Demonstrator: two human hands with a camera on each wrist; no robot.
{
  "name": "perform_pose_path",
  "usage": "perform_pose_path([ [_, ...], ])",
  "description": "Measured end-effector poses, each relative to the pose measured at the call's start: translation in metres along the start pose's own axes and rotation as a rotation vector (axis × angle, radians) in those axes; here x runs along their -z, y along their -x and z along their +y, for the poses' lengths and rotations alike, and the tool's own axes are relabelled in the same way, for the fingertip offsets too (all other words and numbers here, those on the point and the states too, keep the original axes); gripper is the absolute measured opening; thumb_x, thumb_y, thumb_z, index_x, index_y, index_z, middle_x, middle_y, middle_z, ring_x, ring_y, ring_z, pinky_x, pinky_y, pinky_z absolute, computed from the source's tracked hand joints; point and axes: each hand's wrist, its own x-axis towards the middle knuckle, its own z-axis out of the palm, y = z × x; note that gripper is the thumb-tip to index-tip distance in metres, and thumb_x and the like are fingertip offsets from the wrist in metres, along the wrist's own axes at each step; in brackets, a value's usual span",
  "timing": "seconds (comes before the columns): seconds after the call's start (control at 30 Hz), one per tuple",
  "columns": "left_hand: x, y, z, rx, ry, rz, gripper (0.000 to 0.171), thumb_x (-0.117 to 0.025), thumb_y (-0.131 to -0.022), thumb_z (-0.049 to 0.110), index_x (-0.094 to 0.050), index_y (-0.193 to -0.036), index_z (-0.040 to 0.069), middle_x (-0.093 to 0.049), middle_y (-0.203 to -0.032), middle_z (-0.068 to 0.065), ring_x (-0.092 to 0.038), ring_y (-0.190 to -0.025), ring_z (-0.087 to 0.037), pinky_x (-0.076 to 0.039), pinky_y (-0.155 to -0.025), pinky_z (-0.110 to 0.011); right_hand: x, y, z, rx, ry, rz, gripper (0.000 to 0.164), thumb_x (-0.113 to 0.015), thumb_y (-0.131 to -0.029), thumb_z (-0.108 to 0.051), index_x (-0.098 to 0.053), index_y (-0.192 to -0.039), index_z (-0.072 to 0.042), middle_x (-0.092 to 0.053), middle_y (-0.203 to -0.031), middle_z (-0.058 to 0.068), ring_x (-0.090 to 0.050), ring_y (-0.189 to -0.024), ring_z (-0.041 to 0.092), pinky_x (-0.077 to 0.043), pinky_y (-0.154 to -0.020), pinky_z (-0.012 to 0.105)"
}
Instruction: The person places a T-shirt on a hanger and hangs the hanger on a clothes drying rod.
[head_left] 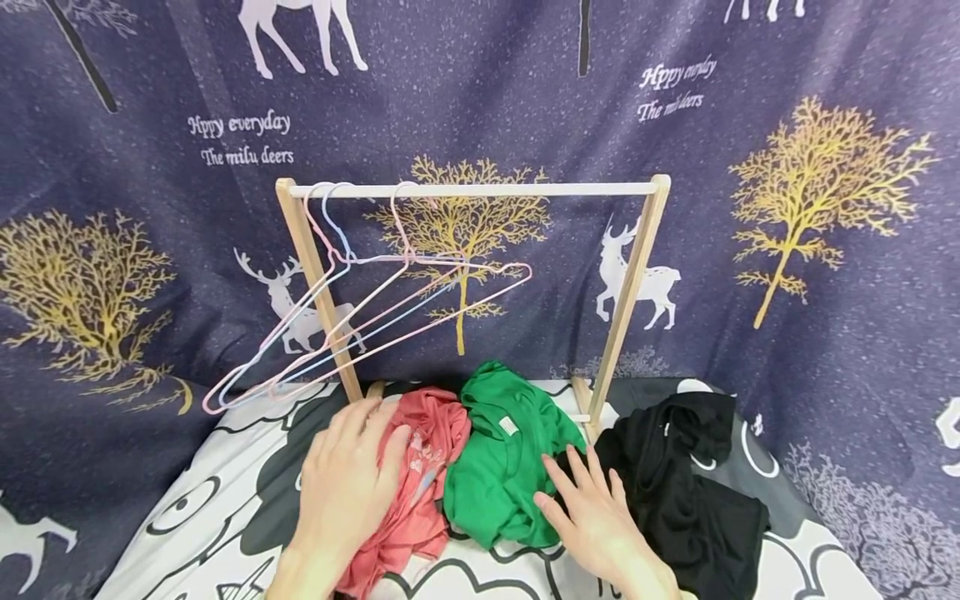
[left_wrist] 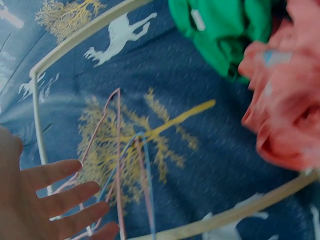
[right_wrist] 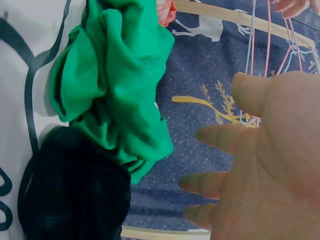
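Observation:
My left hand (head_left: 347, 479) hovers over the left edge of a crumpled coral-red garment (head_left: 431, 437), fingers extended and nothing in them. A small print shows on that garment's front. Beside it lies a bunched green garment (head_left: 498, 467) with a white label. My right hand (head_left: 600, 521), fingers spread, is held between the green garment and a heaped black garment (head_left: 693, 492), overlapping both in the head view. In the right wrist view the palm (right_wrist: 280, 165) faces the camera, holding nothing.
A small wooden rack with a white rail (head_left: 510, 190) stands behind the clothes. Pink and blue wire hangers (head_left: 408, 258) hang toward its left end. Under everything is a black-and-white patterned cloth (head_left: 191, 517); a dark blue curtain (head_left: 480, 92) with deer and trees hangs behind.

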Motion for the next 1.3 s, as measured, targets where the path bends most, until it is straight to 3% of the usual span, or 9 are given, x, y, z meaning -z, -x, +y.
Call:
perform_pose_path([
  [0.3,0.024,-0.029,-0.021,-0.029,0.007,0.13,0.041,-0.049,-0.099,0.038,-0.068,-0.116,0.006,-0.063,-0.117,-0.014,-0.057,-0.11,-0.034,-0.043,-0.08,-0.054,0.0,-0.006,-0.006,0.048,0.053,0.004,0.056,-0.041,-0.102,-0.051,-0.043,-0.149,-0.02,-0.026,-0.157,0.018,-0.007,-0.146,0.041,-0.008,-0.107,0.068],
  [0.63,0.027,-0.069,-0.042,-0.091,-0.032,0.238,0.041,-0.048,-0.1,0.036,-0.068,-0.115,0.004,-0.064,-0.113,-0.017,-0.058,-0.101,-0.037,-0.041,-0.072,-0.052,-0.001,-0.018,-0.015,0.162,0.078,-0.011,0.057,-0.043,-0.102,-0.049,-0.041,-0.15,-0.018,-0.024,-0.157,0.019,-0.007,-0.146,0.041,-0.009,-0.107,0.068],
  [0.8,0.023,-0.088,-0.049,-0.083,-0.025,0.275,0.036,-0.052,-0.099,0.034,-0.068,-0.113,0.005,-0.065,-0.109,-0.015,-0.06,-0.1,-0.038,-0.043,-0.078,-0.054,0.001,-0.026,-0.019,0.207,0.102,-0.014,0.059,-0.041,-0.102,-0.051,-0.04,-0.15,-0.018,-0.023,-0.158,0.018,-0.008,-0.146,0.04,-0.01,-0.108,0.066],
  [0.93,0.017,-0.1,-0.055,-0.063,-0.023,0.261,0.036,-0.052,-0.099,0.035,-0.068,-0.109,0.004,-0.066,-0.104,-0.015,-0.062,-0.096,-0.039,-0.045,-0.079,-0.054,0.005,-0.033,-0.022,0.242,0.124,0.01,0.06,-0.04,-0.102,-0.053,-0.039,-0.151,-0.017,-0.025,-0.157,0.019,-0.01,-0.146,0.041,-0.012,-0.108,0.067],
  [1.03,0.013,-0.106,-0.058,-0.026,-0.025,0.215,0.038,-0.051,-0.1,0.037,-0.068,-0.11,0.005,-0.066,-0.102,-0.014,-0.063,-0.089,-0.039,-0.047,-0.074,-0.053,0.007,-0.039,-0.024,0.266,0.153,0.028,0.061,-0.039,-0.101,-0.054,-0.037,-0.152,-0.018,-0.025,-0.157,0.019,-0.011,-0.145,0.042,-0.014,-0.108,0.066],
  [1.2,0.008,-0.11,-0.06,0.05,-0.029,0.11,0.037,-0.05,-0.101,0.039,-0.067,-0.113,0.008,-0.068,-0.098,-0.011,-0.065,-0.079,-0.038,-0.046,-0.063,-0.053,0.011,-0.049,-0.027,0.289,0.167,0.019,0.063,-0.038,-0.101,-0.054,-0.036,-0.152,-0.018,-0.024,-0.157,0.019,-0.011,-0.145,0.041,-0.014,-0.108,0.065],
  [1.3,0.007,-0.11,-0.06,0.071,-0.029,0.087,0.033,-0.052,-0.101,0.037,-0.067,-0.113,0.009,-0.069,-0.098,-0.012,-0.065,-0.079,-0.039,-0.045,-0.061,-0.055,0.012,-0.055,-0.029,0.289,0.159,0.001,0.062,-0.039,-0.102,-0.053,-0.036,-0.152,-0.017,-0.023,-0.158,0.018,-0.01,-0.146,0.041,-0.014,-0.109,0.064],
])
